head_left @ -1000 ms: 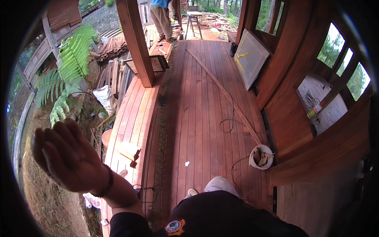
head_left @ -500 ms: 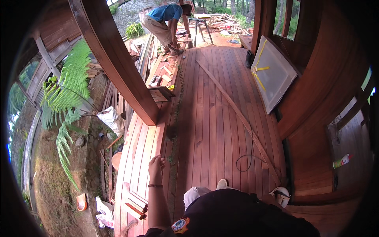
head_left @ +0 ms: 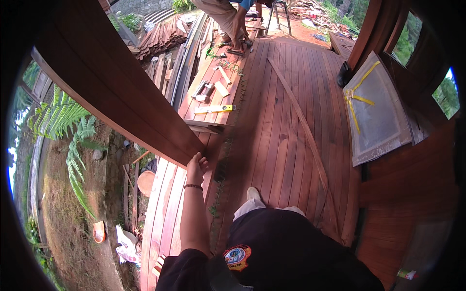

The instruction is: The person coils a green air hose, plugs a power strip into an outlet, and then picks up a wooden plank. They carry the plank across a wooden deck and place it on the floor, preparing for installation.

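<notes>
The left hand (head_left: 195,167) reaches forward with the arm outstretched and rests against the lower end of a thick reddish wooden post (head_left: 111,82) — fingers curled onto the post's edge, a dark band around the wrist. Whether the fingers truly clamp the wood or only press on it cannot be told. The right hand is out of sight.

The post slants up and away to the left of the hand, its foot meeting the plank deck (head_left: 272,145) just ahead of the fingertips. Beyond the post's foot, on the deck, lies a yellow spirit level (head_left: 214,109), and farther off a few short wood offcuts (head_left: 222,82). A long thin batten (head_left: 301,126) lies diagonally across the deck to the right of the post. Far beyond the post another person (head_left: 228,19) bends over the boards. Left of the post — ferns (head_left: 68,131) and bare ground below the deck.
</notes>
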`<control>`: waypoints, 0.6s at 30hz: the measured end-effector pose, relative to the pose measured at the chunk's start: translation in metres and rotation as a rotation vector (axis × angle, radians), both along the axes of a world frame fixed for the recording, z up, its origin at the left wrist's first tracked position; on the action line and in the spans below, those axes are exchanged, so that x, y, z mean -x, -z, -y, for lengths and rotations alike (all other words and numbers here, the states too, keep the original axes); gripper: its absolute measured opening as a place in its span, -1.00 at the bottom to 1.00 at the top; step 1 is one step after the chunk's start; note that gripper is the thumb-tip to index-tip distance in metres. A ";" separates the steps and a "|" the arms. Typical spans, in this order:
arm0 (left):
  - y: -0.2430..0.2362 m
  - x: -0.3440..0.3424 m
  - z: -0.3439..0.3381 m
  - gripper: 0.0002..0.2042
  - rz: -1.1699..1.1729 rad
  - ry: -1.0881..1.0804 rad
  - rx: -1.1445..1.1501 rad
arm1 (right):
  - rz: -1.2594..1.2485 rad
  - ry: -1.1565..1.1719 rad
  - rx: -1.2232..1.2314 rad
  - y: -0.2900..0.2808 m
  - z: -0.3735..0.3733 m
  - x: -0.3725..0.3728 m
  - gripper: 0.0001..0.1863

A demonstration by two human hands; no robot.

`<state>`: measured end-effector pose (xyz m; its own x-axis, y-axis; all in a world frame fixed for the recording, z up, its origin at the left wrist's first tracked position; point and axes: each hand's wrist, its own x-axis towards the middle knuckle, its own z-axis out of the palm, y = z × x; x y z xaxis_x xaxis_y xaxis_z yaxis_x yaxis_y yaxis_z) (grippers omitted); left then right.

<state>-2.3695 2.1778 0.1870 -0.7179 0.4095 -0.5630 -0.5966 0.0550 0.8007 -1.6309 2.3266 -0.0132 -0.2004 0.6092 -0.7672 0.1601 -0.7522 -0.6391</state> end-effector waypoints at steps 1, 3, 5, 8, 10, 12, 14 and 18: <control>0.001 0.028 -0.030 -0.46 0.013 -0.032 0.024 | 0.219 -0.104 0.001 0.000 -0.010 0.016 -0.84; 0.001 0.082 -0.084 -0.42 0.024 -0.097 0.149 | 0.344 -0.156 0.027 -0.008 -0.035 0.050 -0.83; 0.007 0.122 -0.127 -0.35 0.044 -0.136 0.261 | 0.375 -0.154 0.031 -0.020 -0.074 0.084 -0.83; 0.025 0.177 -0.184 -0.23 0.082 -0.148 0.299 | 0.391 -0.126 0.030 -0.029 -0.143 0.130 -0.82; 0.050 0.197 -0.211 -0.26 0.059 -0.281 0.355 | 0.398 -0.120 0.029 -0.030 -0.196 0.154 -0.81; 0.076 0.219 -0.227 -0.29 0.111 -0.377 0.291 | 0.418 -0.130 0.033 -0.029 -0.255 0.174 -0.80; 0.097 0.233 -0.237 -0.29 0.107 -0.452 0.434 | 0.438 -0.149 0.033 -0.033 -0.319 0.194 -0.79; 0.111 0.239 -0.256 -0.24 0.021 -0.571 0.857 | 0.462 -0.176 -0.027 -0.054 -0.455 0.238 -0.78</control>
<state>-2.6082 2.4337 0.0760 -0.6663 -0.5346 -0.5199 -0.7263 0.3071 0.6150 -1.8692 2.7816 0.0407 0.0553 0.6179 -0.7843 0.5543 -0.6723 -0.4906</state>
